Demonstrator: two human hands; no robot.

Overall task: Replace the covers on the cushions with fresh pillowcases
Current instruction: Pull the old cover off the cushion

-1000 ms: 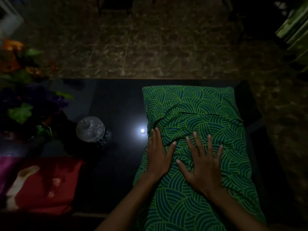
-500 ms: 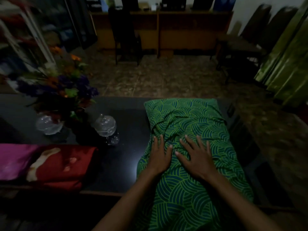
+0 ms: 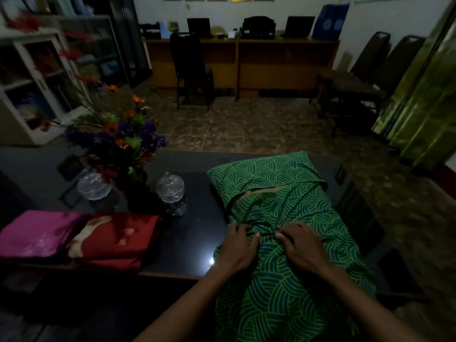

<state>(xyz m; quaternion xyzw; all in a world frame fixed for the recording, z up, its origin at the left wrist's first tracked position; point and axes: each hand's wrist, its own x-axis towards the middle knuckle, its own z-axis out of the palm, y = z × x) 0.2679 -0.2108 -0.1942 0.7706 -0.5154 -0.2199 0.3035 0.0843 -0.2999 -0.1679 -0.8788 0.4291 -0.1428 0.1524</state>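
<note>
A cushion in a green cover with a blue wave pattern [image 3: 291,280] lies lengthwise on the dark glossy table [image 3: 192,243], its near end hanging over the front edge. My left hand [image 3: 240,245] and my right hand [image 3: 299,245] sit side by side on its middle, fingers curled into the bunched cover cloth. The cover's envelope flap gapes near the far end, showing a strip of the pale inner cushion [image 3: 269,191]. Folded magenta cloth [image 3: 37,233] and folded red cloth [image 3: 118,240] lie at the table's front left.
A flower bouquet in a dark vase [image 3: 118,139] and two glass lidded dishes [image 3: 95,185] [image 3: 170,187] stand on the table's left half. Beyond lie a tiled floor, a black chair [image 3: 190,67] at wooden desks, dark chairs and a green curtain [image 3: 424,102] at right.
My view has tilted up from the table to the room. Both hands went from lying flat on the cover to gathering its cloth, and the flap has opened to show the pale cushion.
</note>
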